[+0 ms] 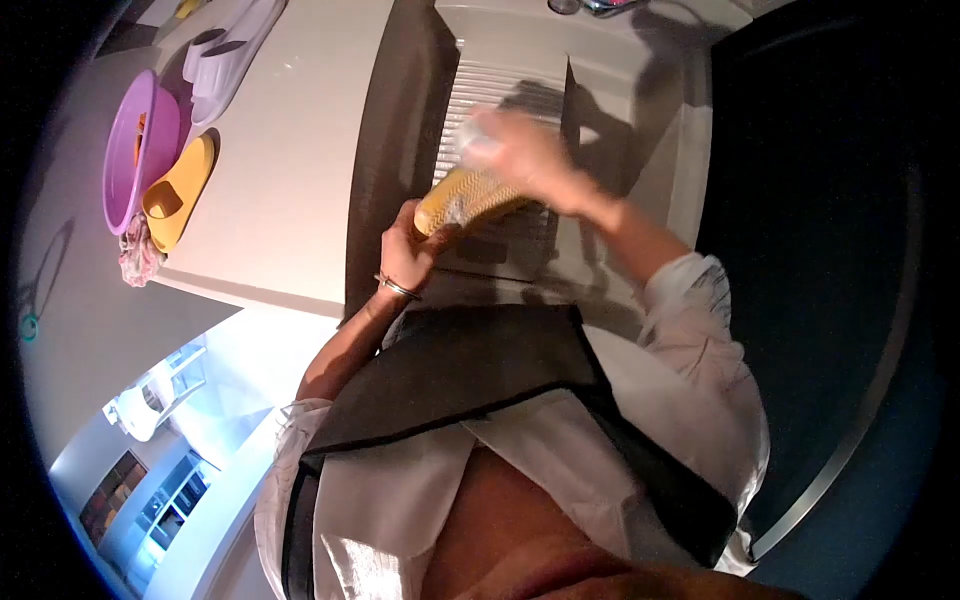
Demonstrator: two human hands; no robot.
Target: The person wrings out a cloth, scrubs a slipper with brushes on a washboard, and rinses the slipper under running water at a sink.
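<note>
Over the ribbed washboard (pixel 505 88) of the sink, my left hand (pixel 405 248) grips one end of a yellow slipper (pixel 470 200). Its zigzag-patterned sole faces up, with a whitish patch that may be suds. A metal bracelet is on that wrist. My right hand (pixel 530 160), smeared by motion, is closed around a blurred white object (pixel 478 142) at the slipper's far side. What kind of thing it is cannot be made out, and part of the slipper is hidden beneath this hand.
On the counter (pixel 290 150) to the left lie another yellow slipper (pixel 182 195), white slippers (pixel 222 70), a purple basin (pixel 125 165) and a crumpled pink cloth item (pixel 138 255). Small items (pixel 600 6) sit at the sink's far edge. A dark panel (pixel 810 250) stands on the right.
</note>
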